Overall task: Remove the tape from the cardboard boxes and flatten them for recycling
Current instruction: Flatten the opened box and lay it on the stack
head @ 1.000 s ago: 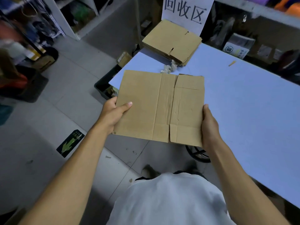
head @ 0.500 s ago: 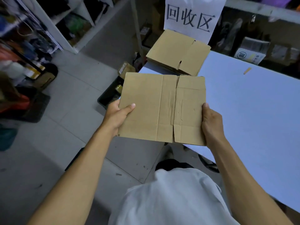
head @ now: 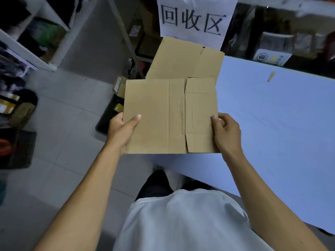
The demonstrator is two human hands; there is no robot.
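Note:
I hold a flattened brown cardboard box [head: 163, 113] level in front of me, over the left end of the blue table [head: 272, 127]. My left hand [head: 121, 131] grips its left edge with the thumb on top. My right hand [head: 225, 133] grips its right edge, thumb on top and fingers curled underneath. Just beyond it, a stack of flattened cardboard boxes [head: 183, 58] lies at the table's far left corner, partly hidden by the held box.
A white paper sign with large black characters [head: 194, 19] hangs behind the stack. A small tan scrap [head: 271, 76] lies on the table farther right. A dark bin [head: 108, 116] stands on the floor left of the table. Shelves [head: 36, 33] line the left side.
I have stepped closer to the table's corner, carrying the flat box toward the stack. Its far edge now overlaps the stack in view. Both hands keep their hold.

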